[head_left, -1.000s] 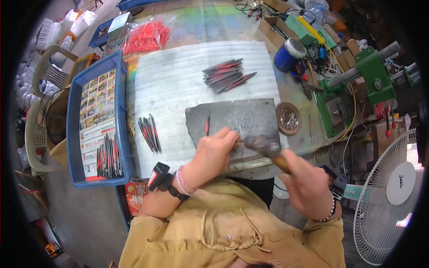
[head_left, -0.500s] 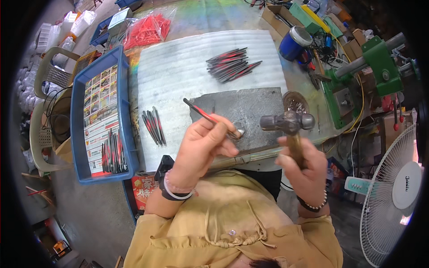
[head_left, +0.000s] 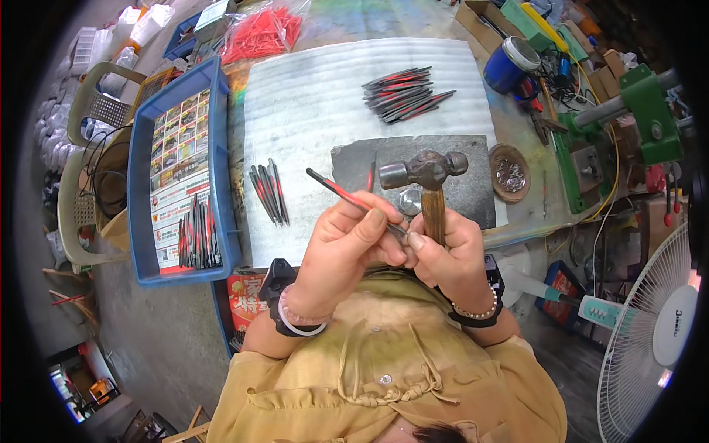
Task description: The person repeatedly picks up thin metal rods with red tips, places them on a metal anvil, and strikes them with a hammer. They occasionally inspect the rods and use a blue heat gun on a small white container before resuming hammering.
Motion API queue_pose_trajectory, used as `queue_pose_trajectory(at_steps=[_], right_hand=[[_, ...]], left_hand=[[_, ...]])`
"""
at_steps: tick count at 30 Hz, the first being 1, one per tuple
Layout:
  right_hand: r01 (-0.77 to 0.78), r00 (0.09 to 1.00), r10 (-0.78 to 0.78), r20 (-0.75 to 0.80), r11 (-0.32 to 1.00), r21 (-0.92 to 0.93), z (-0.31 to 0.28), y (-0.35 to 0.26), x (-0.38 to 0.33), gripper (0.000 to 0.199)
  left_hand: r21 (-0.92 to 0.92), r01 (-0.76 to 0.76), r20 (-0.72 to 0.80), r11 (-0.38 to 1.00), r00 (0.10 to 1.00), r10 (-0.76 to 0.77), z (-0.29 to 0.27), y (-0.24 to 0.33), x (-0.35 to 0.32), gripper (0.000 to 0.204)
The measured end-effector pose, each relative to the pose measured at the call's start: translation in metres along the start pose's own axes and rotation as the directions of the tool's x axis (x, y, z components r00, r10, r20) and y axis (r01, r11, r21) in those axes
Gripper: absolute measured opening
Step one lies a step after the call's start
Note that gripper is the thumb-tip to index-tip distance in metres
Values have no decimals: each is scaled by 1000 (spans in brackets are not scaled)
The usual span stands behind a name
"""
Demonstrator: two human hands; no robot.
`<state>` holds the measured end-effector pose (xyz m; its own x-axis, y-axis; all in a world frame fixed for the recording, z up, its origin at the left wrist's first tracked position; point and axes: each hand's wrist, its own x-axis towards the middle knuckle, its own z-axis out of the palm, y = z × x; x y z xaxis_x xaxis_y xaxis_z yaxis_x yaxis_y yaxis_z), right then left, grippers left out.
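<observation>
My left hand [head_left: 341, 240] pinches a slim black-and-red pen-shaped rod [head_left: 341, 193], its dark end slanting up and left. My right hand [head_left: 452, 255] is wrapped around the wooden handle of a ball-peen hammer [head_left: 425, 172], held head up. Thumb and fingertips of that same hand meet the rod's near end, close to my left fingers. Beneath the hammer lies a dark grey flat plate [head_left: 469, 196] bearing a small shiny round metal piece [head_left: 410, 199]. More black-and-red rods [head_left: 402, 96] are heaped beyond the plate, with a smaller group [head_left: 269, 192] to its left.
On the left stands a blue tray [head_left: 139, 221] holding a printed sheet and several rods. A round dish [head_left: 526, 184] of small shiny bits sits right of the plate. Farther off are a bag of red pieces [head_left: 266, 33], a blue mug [head_left: 508, 65], a green press [head_left: 650, 118] and a fan [head_left: 657, 325].
My right hand has come left with the hammer, and its fingertips now meet the rod's near end. My left hand keeps its pinch on the rod. The whole view has shifted slightly.
</observation>
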<state>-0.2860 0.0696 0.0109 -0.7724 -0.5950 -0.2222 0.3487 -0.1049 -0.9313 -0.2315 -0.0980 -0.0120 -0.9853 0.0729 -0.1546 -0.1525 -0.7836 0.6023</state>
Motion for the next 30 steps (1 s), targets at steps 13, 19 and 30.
queue_pose_trajectory(at_steps=[13, 19, 30], right_hand=[[55, 943, -108, -316, 983, -173, -44, 25, 1, 9], [86, 901, -267, -341, 882, -463, -72, 37, 8, 11], [50, 920, -228, -319, 875, -482, -82, 42, 16, 11]], left_hand=[[31, 69, -131, 997, 989, -64, -13, 3, 5, 22], [733, 104, -291, 672, 941, 172, -35, 15, 6, 17], [993, 101, -74, -68, 945, 320, -27, 3, 28, 33]])
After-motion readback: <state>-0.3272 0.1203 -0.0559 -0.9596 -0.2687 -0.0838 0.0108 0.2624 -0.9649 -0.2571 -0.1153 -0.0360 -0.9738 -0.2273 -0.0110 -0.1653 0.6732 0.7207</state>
